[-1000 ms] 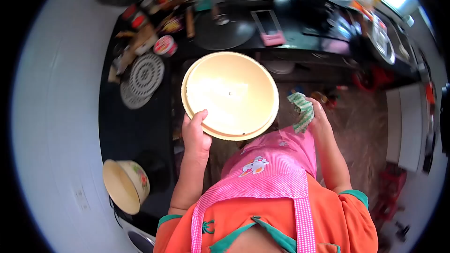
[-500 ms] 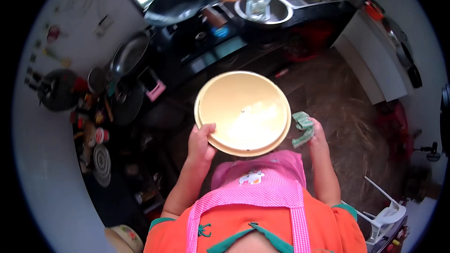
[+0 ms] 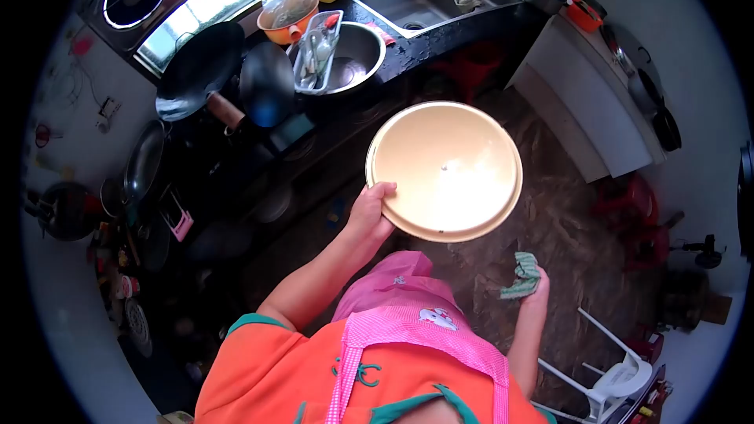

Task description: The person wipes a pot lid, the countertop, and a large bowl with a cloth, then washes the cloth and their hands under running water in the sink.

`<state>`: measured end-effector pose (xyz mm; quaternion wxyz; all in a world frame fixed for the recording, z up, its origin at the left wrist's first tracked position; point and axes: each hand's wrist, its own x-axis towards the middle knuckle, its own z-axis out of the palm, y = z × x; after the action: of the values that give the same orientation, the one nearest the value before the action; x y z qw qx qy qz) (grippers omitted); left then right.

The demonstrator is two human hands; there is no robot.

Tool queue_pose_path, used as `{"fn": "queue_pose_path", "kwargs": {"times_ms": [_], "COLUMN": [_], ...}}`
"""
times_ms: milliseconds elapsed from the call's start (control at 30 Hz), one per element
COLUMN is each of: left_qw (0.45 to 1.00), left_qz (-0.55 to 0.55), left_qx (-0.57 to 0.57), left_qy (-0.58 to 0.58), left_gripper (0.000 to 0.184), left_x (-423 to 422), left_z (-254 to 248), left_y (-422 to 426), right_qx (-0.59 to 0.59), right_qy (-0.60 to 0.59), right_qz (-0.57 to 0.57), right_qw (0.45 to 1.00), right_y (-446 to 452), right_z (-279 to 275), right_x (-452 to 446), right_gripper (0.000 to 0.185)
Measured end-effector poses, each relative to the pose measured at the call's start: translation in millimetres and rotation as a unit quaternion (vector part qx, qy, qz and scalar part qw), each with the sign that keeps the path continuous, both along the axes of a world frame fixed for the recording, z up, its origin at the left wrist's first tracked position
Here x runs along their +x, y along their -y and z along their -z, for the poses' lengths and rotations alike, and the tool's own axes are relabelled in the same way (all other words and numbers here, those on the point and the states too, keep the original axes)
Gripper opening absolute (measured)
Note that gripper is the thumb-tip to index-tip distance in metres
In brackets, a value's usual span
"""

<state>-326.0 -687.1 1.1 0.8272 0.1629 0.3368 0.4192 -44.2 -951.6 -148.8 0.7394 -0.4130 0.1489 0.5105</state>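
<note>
A round cream-coloured lid or shallow basin is held up in front of my body, with a small dark spot at its centre. My left hand grips its lower left rim, thumb over the edge and fingers mostly hidden beneath. Lower down on the right, my right hand is closed on a crumpled green and white cloth, apart from the cream lid. A pink apron hangs in front of me, below the lid.
Beyond the lid runs a black counter with a double sink, a steel basin holding a utensil tray, an orange pot and a wok. A white chair and red stools stand at the right.
My view has swung right toward the sinks. The lid has moved right and away from my body in my left hand, while my right hand with the cloth is lower and farther from it.
</note>
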Motion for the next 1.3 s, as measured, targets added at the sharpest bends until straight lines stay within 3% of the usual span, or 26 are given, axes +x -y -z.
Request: {"fn": "queue_pose_path", "kwargs": {"times_ms": [167,200,400,433,533,633,667,767,900,967,1000,1033,1100,1133,1300], "left_qw": [0.998,0.998,0.989,0.988,0.983,0.976,0.972,0.952,0.916,0.897,0.882,0.875,0.857,0.849,0.805], "left_qz": [-0.033,-0.049,-0.123,-0.139,-0.164,-0.203,-0.227,-0.303,-0.4,-0.441,-0.468,-0.482,-0.514,-0.528,-0.593], "left_qx": [-0.009,0.029,-0.007,0.012,-0.005,-0.01,0.01,0.004,0.009,0.004,0.013,0.005,-0.027,-0.012,0.003], "left_qy": [0.061,0.038,0.077,0.061,0.082,0.076,0.057,0.052,0.023,-0.003,0.056,0.04,0.003,0.018,-0.003], "left_gripper": [0.047,0.049,0.05,0.05,0.048,0.045,0.045,0.042,0.038,0.036,0.033,0.033,0.032,0.032,0.036], "left_x": [70,89,177,182,212,230,229,239,260,276,283,288,293,292,280], "left_z": [11,40,21,43,25,21,42,67,72,64,66,64,67,69,72], "left_y": [-77,-99,-194,-219,-256,-295,-315,-352,-383,-396,-408,-417,-427,-435,-475], "right_qx": [-0.018,0.007,0.022,0.035,0.053,-0.027,-0.031,-0.002,0.0,0.084,0.029,-0.033,0.015,0.087,0.148], "right_qy": [0.025,0.01,0.06,0.051,0.044,0.054,0.059,0.021,0.066,0.052,0.078,0.104,0.099,0.042,-0.11], "right_qz": [0.033,0.039,0.052,0.04,0.013,0.045,0.026,-0.016,-0.094,-0.159,-0.123,-0.088,-0.193,-0.247,-0.358], "right_qw": [0.999,0.999,0.997,0.997,0.998,0.997,0.997,1.0,0.993,0.982,0.989,0.99,0.976,0.964,0.915], "right_y": [-16,-42,-112,-147,-184,-224,-248,-290,-381,-431,-461,-491,-535,-563,-688], "right_z": [-32,20,-55,-20,-49,-52,-9,2,-27,-46,-70,-100,-103,-105,-128], "right_x": [69,87,182,193,229,268,285,361,441,479,485,478,509,520,500], "right_gripper": [0.023,0.024,0.023,0.023,0.022,0.024,0.025,0.026,0.026,0.026,0.027,0.027,0.027,0.028,0.029]}}
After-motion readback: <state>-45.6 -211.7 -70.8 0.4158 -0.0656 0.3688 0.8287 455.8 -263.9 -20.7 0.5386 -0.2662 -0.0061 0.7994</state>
